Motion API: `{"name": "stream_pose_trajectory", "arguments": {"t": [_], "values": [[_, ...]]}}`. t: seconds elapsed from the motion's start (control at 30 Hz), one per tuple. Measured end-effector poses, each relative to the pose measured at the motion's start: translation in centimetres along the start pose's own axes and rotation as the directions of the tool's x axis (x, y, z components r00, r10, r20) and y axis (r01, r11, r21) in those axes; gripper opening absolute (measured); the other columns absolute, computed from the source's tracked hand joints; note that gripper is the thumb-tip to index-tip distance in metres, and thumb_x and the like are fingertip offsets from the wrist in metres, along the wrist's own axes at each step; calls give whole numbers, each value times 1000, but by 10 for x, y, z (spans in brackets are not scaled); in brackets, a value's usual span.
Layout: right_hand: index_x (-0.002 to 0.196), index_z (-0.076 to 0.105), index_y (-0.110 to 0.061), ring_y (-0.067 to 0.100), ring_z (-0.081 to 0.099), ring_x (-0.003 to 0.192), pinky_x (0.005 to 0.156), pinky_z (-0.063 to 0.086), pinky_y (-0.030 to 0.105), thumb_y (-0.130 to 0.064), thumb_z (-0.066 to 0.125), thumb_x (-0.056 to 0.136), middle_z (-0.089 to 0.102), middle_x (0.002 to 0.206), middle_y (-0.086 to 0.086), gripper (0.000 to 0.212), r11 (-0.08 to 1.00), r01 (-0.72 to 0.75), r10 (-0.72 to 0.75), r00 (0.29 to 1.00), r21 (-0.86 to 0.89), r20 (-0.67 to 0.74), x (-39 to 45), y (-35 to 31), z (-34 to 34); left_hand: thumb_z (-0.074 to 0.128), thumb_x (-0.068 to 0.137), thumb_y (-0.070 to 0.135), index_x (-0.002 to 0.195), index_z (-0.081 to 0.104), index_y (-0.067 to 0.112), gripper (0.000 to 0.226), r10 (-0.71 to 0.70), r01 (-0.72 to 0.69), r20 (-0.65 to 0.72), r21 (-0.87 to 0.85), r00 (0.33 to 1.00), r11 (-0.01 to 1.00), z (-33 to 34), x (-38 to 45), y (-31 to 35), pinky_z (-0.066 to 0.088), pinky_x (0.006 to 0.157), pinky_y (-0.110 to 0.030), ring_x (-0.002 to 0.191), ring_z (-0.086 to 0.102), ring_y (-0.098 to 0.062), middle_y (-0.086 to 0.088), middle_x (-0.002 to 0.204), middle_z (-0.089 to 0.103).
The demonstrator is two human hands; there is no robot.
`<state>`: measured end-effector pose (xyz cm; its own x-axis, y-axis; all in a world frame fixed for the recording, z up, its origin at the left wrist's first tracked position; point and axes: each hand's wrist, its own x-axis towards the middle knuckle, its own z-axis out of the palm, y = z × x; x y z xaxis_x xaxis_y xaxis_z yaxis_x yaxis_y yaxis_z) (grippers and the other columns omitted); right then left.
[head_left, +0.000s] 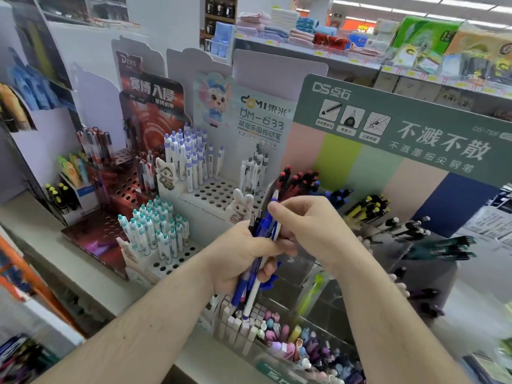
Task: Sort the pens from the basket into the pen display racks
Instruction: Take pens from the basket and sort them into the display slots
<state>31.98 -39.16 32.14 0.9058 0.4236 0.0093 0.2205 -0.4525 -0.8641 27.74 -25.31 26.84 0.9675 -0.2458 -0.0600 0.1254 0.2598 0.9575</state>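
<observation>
While left hand [235,261] grips pens [253,275], "DM-633" rack [221,189] behind.

Folded towels [279,29] on far shelf [346,58]; tissue packs [426,34] right.

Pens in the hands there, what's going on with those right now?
A person is restocking pen displays in a shop. The left hand grips a bundle of blue pens, while the right hand pinches one blue pen at the top of that bundle, apparently picking it out. In front stand the white display rack, partly filled with white pens and many empty holes, and the green-header rack with red, blue and yellow pens. No pen is being slotted in yet.
</observation>
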Motion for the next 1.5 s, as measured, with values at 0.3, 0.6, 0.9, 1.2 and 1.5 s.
{"name": "stream_pose_trajectory", "arguments": {"t": [0.3, 0.6, 0.9, 1.2, 1.5], "values": [[81, 74, -20, 6, 61, 60, 59, 51, 22, -10, 69, 91, 70, 66, -5, 15, 972, 132, -80, 965, 195, -251, -31, 34, -14, 60, 82, 29, 104, 66, 9, 30, -104, 100, -25, -119, 994, 988, 20, -6, -13, 51, 47, -22, 61, 65, -18, -11, 86, 72], [87, 71, -11, 13, 58, 55, 57, 54, 23, -5, 61, 94, 67, 65, 1, 13, 811, 249, 96, 836, 530, -540, -60, 56, -36, 52, 100, 17, 92, 53, 12, 9, -177, 166, -138, -88, 974, 982, 30, -8, -21, 44, 40, -17, 56, 65, -16, -13, 91, 75], [94, 65, -13, 7, 61, 52, 53, 54, 21, -7, 62, 96, 69, 68, 1, 7, 577, 205, 463, 714, 790, -524, -74, 84, -50, 60, 75, 24, 91, 60, 8, 22, -106, 75, -102, -271, 989, 960, 59, 2, -31, 30, 36, -14, 42, 48, -6, -10, 78, 73], [89, 64, -7, 14, 60, 54, 58, 57, 26, -18, 75, 87, 65, 70, 8, 16, 695, 113, 522, 599, 710, -607, -95, 110, -58, 59, 80, 29, 56, 63, 12, 30, -29, 15, -36, -330, 999, 944, 86, 22, -42, 29, 36, -15, 38, 35, -5, -2, 61, 38], [96, 71, -17, 8, 70, 75, 75, 58, 26, -5, 71, 89, 73, 76, -8, 14, 869, 305, 299, 301, 388, -906, -108, 119, -97, 64, 75, 30, 77, 58, 9, 22, -67, 32, -115, -285, 991, 958, 90, 32, -47, 27, 38, -15, 41, 36, -4, 1, 66, 45]]}}
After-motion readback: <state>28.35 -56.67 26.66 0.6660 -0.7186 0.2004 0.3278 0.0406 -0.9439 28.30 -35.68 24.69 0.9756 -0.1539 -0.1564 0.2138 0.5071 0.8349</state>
